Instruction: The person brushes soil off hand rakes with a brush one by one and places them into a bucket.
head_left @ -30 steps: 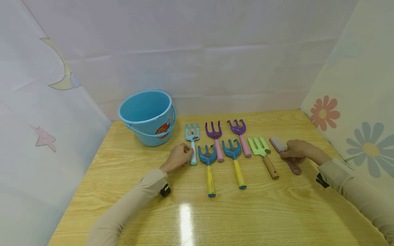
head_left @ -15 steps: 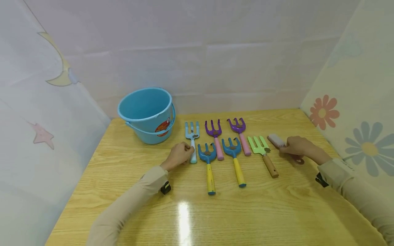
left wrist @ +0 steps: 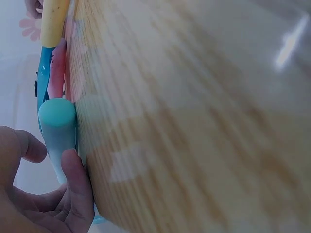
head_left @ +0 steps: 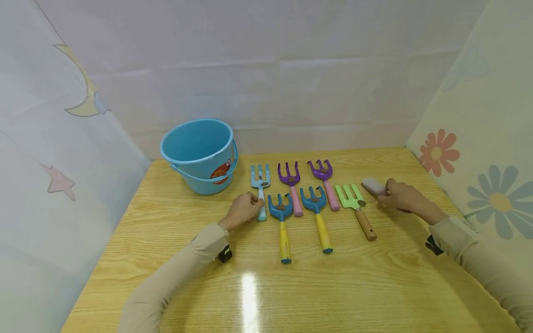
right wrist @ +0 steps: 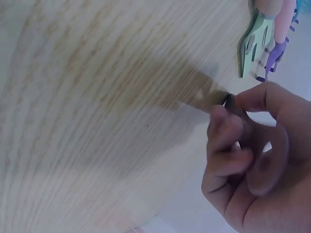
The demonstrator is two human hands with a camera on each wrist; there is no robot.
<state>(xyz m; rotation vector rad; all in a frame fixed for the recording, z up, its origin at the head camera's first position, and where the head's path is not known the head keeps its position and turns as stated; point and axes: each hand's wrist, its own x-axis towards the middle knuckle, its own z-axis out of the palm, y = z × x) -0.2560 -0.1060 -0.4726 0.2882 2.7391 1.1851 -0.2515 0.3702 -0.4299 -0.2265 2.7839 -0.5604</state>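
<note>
A: So who's holding what?
B: Right hand (head_left: 404, 196) has its fingers curled round the brush (head_left: 374, 186), right of the green fork (head_left: 350, 203). Left hand (head_left: 241, 210) is pinching the light-blue fork (head_left: 258, 183) by its handle.
A: Fork's where?
B: On the table (head_left: 187, 277), near the bucket (head_left: 204, 182).

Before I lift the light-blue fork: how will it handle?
Probably stiff: the light-blue fork looks straight, without sag. Its handle may twist when gripped: the end looks round. Brown patches on its head might flake off.
</note>
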